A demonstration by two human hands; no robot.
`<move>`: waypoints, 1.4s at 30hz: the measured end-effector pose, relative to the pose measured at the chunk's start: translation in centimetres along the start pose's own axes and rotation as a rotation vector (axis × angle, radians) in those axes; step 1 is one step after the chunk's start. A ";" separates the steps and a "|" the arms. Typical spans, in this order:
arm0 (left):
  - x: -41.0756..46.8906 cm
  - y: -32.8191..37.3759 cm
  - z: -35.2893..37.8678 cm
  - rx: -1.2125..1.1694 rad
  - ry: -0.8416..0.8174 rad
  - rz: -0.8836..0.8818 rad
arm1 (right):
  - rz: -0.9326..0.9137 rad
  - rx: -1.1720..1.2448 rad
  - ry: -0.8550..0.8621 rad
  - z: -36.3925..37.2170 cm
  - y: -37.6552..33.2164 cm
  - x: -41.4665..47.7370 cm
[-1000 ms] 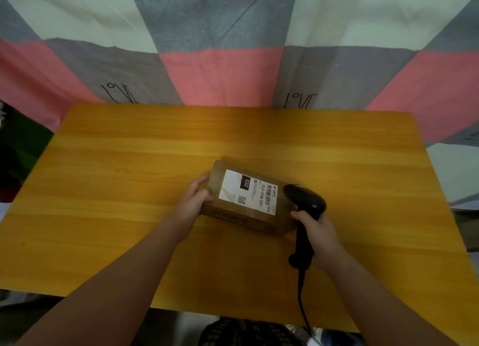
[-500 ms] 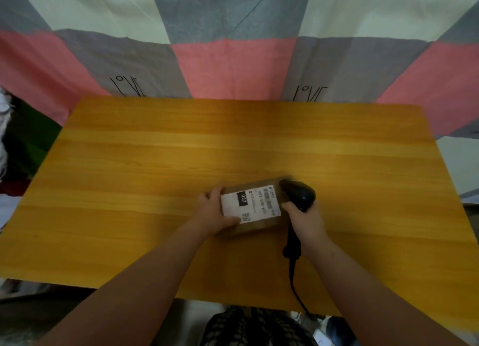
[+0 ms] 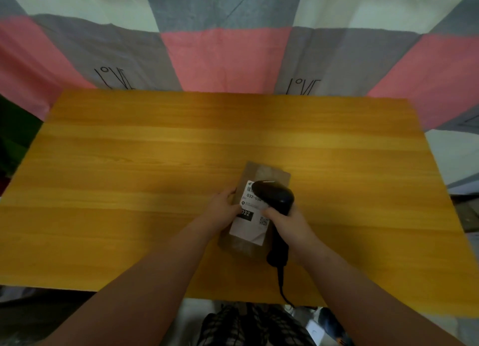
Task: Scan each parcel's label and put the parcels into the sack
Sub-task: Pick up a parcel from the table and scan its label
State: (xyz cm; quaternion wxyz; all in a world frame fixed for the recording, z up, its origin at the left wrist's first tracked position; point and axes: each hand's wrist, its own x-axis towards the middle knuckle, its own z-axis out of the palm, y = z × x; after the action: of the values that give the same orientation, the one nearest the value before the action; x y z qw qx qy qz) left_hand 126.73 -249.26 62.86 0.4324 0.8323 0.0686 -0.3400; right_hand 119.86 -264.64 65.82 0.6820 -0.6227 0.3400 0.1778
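A brown cardboard parcel (image 3: 269, 173) lies lengthwise on the wooden table (image 3: 129, 190), its white label (image 3: 250, 227) facing up with "032" printed on it. My left hand (image 3: 223, 211) grips the parcel's left edge. My right hand (image 3: 287, 222) grips the handle of a black barcode scanner (image 3: 274, 196). The scanner's head hangs over the upper part of the label and hides the barcode. Its cable (image 3: 282, 288) runs down off the table's near edge. No sack is in view.
A grey, pink and cream patchwork cloth (image 3: 223, 58) hangs behind the table. Dark green material (image 3: 15, 130) shows at the left edge. Below the near edge are checked fabric (image 3: 248, 325) and some floor clutter (image 3: 326, 325).
The parcel has been turned from lying crosswise to lengthwise, label still up. The scanner has moved left from beside the parcel to over the label.
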 end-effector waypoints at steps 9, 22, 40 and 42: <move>0.3 2.1 -3.5 -0.266 -0.110 0.014 | -0.221 0.077 0.067 -1.6 -2.5 -0.5; 0.4 2.5 -6.7 -0.414 0.130 0.184 | -0.476 -0.314 0.046 0.2 -4.1 -3.5; 0.9 2.4 -6.7 -0.416 0.147 0.170 | -0.495 -0.382 0.109 0.0 -3.5 -3.4; 0.7 2.4 -6.5 -0.424 0.149 0.181 | -0.505 -0.358 0.107 0.0 -3.4 -3.4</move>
State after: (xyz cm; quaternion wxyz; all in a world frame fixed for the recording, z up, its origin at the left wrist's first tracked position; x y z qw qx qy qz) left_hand 131.57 -245.83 66.56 0.6197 0.7486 0.0955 -0.2155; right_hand 119.75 -264.55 70.68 0.5651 -0.8062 0.1732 0.0269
